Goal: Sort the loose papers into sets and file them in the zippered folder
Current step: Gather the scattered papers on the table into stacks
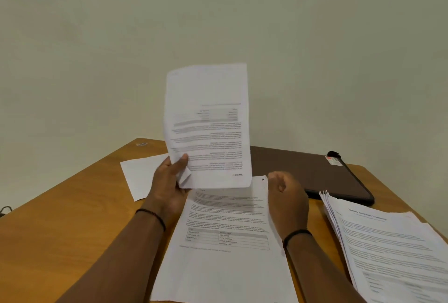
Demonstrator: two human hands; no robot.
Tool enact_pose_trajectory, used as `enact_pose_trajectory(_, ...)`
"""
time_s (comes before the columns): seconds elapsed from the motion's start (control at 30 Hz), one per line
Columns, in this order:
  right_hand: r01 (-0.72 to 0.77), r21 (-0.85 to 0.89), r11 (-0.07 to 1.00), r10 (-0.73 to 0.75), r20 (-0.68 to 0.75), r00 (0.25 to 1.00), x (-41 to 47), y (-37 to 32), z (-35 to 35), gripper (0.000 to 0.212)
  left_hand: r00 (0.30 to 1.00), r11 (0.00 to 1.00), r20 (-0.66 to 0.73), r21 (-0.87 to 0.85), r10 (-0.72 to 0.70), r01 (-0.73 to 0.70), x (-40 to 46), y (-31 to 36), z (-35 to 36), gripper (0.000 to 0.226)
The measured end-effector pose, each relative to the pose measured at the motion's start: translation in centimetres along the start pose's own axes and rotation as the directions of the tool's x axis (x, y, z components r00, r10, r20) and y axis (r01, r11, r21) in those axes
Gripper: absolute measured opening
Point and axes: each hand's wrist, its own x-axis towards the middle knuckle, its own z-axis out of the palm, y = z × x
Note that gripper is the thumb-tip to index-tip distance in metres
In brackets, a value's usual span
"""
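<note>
head view looks forward and down, close over the table [72, 217], facing the wall [315, 72].

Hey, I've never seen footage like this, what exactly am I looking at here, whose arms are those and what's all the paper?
There is no machine here: one camera worn on a person's head looks down at their own arms over a wooden table. The left hand holds up a printed sheet, text upside down. The right hand hovers loosely curled, its grip empty. On the table lie a centre sheet, a paper stack at right, a blank sheet at left, and a dark folder behind.
</note>
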Motion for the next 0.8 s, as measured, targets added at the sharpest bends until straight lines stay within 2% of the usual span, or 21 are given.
enact_pose_trajectory(0.1, -0.165, 0.369, 0.915, 0.124, 0.134, 0.983, -0.5, -2.1, -0.2, 0.033, 0.996, 0.981, 0.04, 0.182, -0.079, 0.07, 0.3, -0.9, -0.5, 0.032)
enact_pose_trajectory(0.2, -0.323, 0.537, 0.78, 0.162, 0.325, 0.932, -0.7, -2.7, -0.5, 0.052, 0.993, 0.908, 0.02, 0.408, -0.117, 0.098, 0.3, -1.6, -0.6, 0.024)
enact_pose_trajectory(0.27, -0.328, 0.593, 0.735, 0.155, 0.325, 0.933, -0.6, -2.8, -0.8, 0.057, 0.99, 0.858, 0.018, 0.501, -0.137, 0.11, 0.2, -1.6, -0.4, 0.017)
enact_pose_trajectory(0.33, -0.301, 0.638, 0.709, 0.195, 0.232, 0.953, -0.4, -2.7, -1.0, 0.058, 0.988, 0.84, 0.026, 0.529, -0.153, 0.116, -0.1, -1.4, -0.2, 0.016)
enact_pose_trajectory(0.4, -0.247, 0.623, 0.742, 0.231, 0.108, 0.967, -0.2, -2.5, -1.0, 0.068, 0.987, 0.829, 0.022, 0.545, -0.159, 0.122, 0.0, -1.4, -0.3, 0.016)
enact_pose_trajectory(0.47, -0.15, 0.542, 0.827, 0.176, 0.004, 0.984, -0.1, -2.1, -0.9, 0.08, 0.986, 0.824, 0.012, 0.552, -0.166, 0.132, 0.0, -1.3, -0.3, 0.014)
enact_pose_trajectory(0.53, -0.042, 0.439, 0.898, 0.071, -0.048, 0.996, -0.1, -1.8, -0.7, 0.069, 0.985, 0.828, 0.017, 0.544, -0.17, 0.134, 0.0, -1.2, -0.3, 0.013)
enact_pose_trajectory(0.6, 0.045, 0.306, 0.951, -0.031, -0.049, 0.998, -0.2, -1.8, -0.4, 0.042, 0.989, 0.858, -0.007, 0.495, -0.149, 0.132, 0.1, -1.2, -0.2, 0.008)
enact_pose_trajectory(0.63, 0.064, 0.243, 0.968, -0.057, -0.034, 0.998, -0.4, -1.8, -0.3, 0.035, 0.99, 0.88, -0.037, 0.455, -0.137, 0.139, 0.1, -1.2, -0.2, 0.008)
enact_pose_trajectory(0.8, 0.066, 0.11, 0.992, -0.072, 0.057, 0.996, -0.1, -1.1, -0.4, 0.038, 0.974, 0.963, -0.131, 0.172, -0.187, 0.208, 0.8, -1.1, -0.8, 0.019)
